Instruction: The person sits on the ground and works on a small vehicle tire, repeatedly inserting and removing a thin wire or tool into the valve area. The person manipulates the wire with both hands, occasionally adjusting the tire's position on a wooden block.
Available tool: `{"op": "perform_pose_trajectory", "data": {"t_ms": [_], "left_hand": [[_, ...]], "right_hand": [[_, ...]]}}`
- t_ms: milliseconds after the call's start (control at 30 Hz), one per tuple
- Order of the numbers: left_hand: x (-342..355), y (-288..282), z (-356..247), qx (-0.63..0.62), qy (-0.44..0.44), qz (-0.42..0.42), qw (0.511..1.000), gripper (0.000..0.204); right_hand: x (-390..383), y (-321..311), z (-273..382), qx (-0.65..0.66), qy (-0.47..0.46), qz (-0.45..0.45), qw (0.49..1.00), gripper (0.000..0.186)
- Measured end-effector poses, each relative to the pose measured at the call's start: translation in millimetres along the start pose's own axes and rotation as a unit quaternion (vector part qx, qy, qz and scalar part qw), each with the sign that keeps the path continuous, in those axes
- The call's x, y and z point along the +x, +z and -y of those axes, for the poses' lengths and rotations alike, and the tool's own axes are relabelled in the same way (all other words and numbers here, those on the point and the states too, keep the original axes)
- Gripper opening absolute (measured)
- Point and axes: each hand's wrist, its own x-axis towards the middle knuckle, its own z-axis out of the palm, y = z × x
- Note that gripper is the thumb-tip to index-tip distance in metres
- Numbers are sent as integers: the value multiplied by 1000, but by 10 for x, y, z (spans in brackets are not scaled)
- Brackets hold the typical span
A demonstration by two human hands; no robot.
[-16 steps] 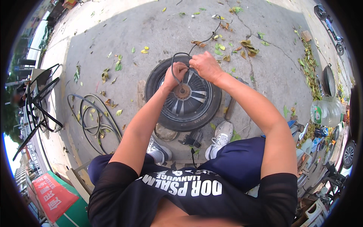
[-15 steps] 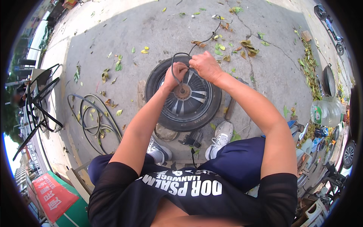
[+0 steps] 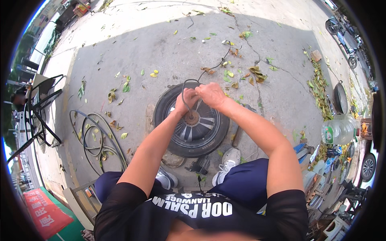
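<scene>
A scooter-sized wheel with a black tyre (image 3: 214, 144) and a dark spoked hub (image 3: 197, 130) lies flat on the ground before my feet. From the rusty centre of the hub a dark cable (image 3: 183, 91) rises, arches past my left hand and trails away over the concrete. My left hand (image 3: 185, 101) is closed in a pinch above the far part of the hub. My right hand (image 3: 212, 95) is closed too, its fingertips meeting the left's. What they pinch between them is hidden.
A coiled hose (image 3: 98, 138) lies left of the wheel. Just right of the tyre is a hammer-like tool (image 3: 237, 137); a dark metal piece (image 3: 200, 165) sits between my shoes. A clear plastic jug (image 3: 341, 129) and a black pan (image 3: 340, 97) stand at the right. Leaves litter the concrete.
My view has tilted, so wheel, hands and ground appear lower in the picture. Both hands stay together over the wheel's far side, still closed.
</scene>
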Motion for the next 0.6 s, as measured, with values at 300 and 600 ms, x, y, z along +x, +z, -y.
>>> {"op": "perform_pose_trajectory", "data": {"t_ms": [300,600], "left_hand": [[-34,10,19,2,7,-41,999,23],[-23,48,35,3,42,-54,998,17]], "right_hand": [[180,33,83,60,181,73,979,19],[198,-250,79,-66,-30,159,985,14]]}}
